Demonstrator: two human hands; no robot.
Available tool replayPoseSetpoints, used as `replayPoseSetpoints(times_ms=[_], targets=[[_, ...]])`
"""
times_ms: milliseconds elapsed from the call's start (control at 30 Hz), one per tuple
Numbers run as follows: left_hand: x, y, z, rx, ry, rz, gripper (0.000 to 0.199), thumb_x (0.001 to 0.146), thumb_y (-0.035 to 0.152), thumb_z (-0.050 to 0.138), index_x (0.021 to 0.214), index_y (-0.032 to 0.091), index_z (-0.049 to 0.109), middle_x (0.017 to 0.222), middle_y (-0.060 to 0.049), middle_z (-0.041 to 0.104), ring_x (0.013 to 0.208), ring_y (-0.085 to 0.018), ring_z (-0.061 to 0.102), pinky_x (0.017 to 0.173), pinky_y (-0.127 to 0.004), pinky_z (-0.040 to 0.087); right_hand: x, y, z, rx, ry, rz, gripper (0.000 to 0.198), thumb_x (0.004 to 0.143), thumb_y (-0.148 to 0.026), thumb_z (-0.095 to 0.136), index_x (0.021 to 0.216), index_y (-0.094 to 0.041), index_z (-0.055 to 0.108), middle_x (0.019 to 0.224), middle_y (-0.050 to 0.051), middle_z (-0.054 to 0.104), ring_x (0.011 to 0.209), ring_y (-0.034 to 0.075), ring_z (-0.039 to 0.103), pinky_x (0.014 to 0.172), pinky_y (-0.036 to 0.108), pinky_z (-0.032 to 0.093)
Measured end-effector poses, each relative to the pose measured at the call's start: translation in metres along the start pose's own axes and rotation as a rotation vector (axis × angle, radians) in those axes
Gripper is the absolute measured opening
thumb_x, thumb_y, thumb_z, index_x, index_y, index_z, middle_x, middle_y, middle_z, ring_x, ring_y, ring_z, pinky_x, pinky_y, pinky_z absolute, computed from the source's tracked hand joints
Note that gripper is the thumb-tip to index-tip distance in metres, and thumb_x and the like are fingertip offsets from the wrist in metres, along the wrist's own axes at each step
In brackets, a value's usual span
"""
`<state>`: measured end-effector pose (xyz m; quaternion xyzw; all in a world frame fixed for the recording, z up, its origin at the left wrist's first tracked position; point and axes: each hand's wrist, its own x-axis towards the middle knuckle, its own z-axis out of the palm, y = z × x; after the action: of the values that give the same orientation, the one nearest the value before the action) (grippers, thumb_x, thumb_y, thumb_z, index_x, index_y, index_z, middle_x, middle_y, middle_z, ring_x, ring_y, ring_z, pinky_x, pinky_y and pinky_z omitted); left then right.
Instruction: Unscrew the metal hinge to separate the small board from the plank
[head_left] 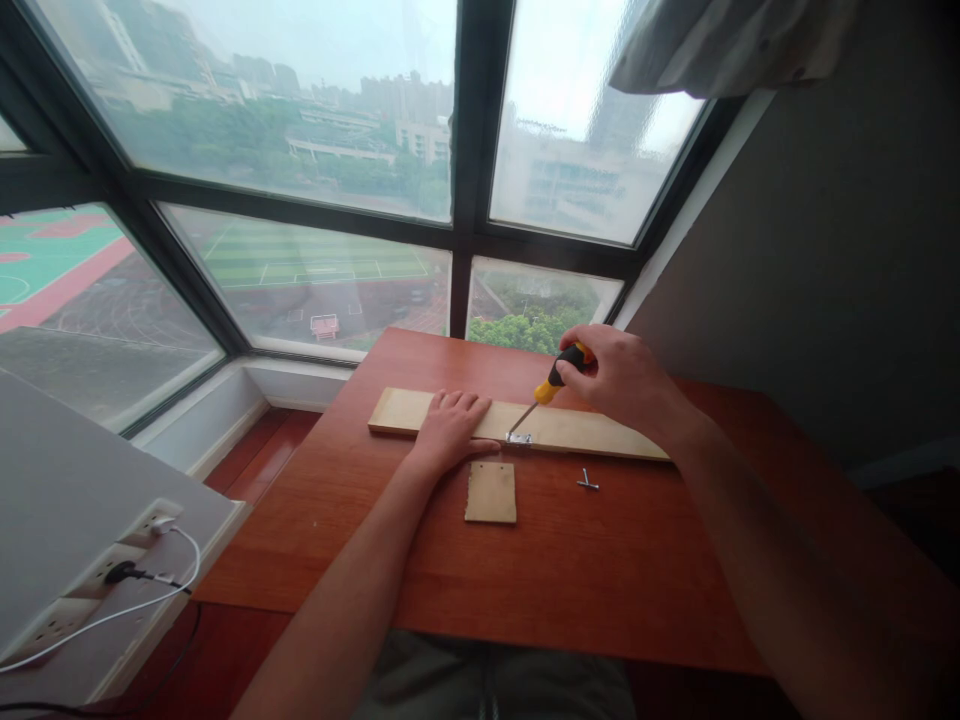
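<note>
reddish table (pixel 600 560); left hand (pixel 448 432) flat on board (pixel 585 430), right hand (pixel 621 372) gripping screwdriver (pixel 553 380)

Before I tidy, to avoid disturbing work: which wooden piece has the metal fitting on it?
The long board, under the left hand: the metal fitting lies at its near edge. The small squarish piece has none.

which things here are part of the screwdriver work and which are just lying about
In use: screwdriver in right hand, metal fitting, long board under left hand; probably small wooden piece, small metal fasteners

Just about: white cable, black plug, hanging cloth
</note>
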<state>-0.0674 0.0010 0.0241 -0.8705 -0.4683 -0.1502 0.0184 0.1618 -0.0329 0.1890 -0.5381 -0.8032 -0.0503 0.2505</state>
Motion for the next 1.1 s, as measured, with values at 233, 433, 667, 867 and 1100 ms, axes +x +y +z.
replayPoseSetpoints(times_ms=[233,433,667,867,1100], targets=[[0.000,0.001,-0.001,0.010,0.005,0.006,0.072,0.074,0.068,0.062,0.130,0.025,0.049,0.124,-0.009,0.059,0.117,-0.030,0.049,0.106,-0.045,0.029,-0.002,-0.005,-0.006,0.002,-0.027,-0.005,0.010,0.082,-0.027,0.058,0.088,-0.020,0.063,0.084,0.003,0.063,0.071,0.016,0.055,0.065,0.030,0.041],[-0.001,0.001,0.000,0.011,0.003,-0.002,0.071,0.073,0.067,0.064,0.130,0.027,0.049,0.124,-0.009,0.059,0.118,-0.030,0.049,0.107,-0.047,0.028,-0.006,-0.010,-0.010,-0.003,-0.058,0.004,0.013,0.084,-0.029,0.059,0.092,-0.020,0.063,0.086,0.004,0.063,0.073,0.017,0.056,0.066,0.029,0.042],[-0.001,0.000,0.000,0.004,-0.001,-0.007,0.072,0.074,0.068,0.062,0.132,0.027,0.048,0.126,-0.010,0.058,0.119,-0.030,0.048,0.108,-0.048,0.028,-0.002,-0.015,-0.005,-0.050,-0.042,-0.032,0.017,0.084,-0.036,0.061,0.091,-0.020,0.062,0.083,0.003,0.063,0.072,0.017,0.055,0.064,0.029,0.039],[-0.001,0.001,-0.001,0.004,-0.010,-0.006,0.071,0.075,0.066,0.062,0.133,0.027,0.047,0.128,-0.010,0.057,0.120,-0.030,0.047,0.108,-0.049,0.028,0.000,-0.025,-0.005,-0.160,-0.059,0.019,0.021,0.087,-0.042,0.056,0.087,-0.021,0.060,0.082,0.004,0.064,0.068,0.018,0.055,0.058,0.030,0.034],[0.000,0.001,-0.001,-0.010,-0.013,-0.011,0.073,0.074,0.067,0.063,0.133,0.028,0.047,0.126,-0.009,0.057,0.119,-0.031,0.048,0.109,-0.049,0.027,0.001,-0.024,0.001,0.092,-0.094,-0.110,0.028,0.077,-0.018,0.057,0.105,-0.021,0.056,0.103,0.006,0.065,0.083,0.019,0.060,0.070,0.030,0.042]])
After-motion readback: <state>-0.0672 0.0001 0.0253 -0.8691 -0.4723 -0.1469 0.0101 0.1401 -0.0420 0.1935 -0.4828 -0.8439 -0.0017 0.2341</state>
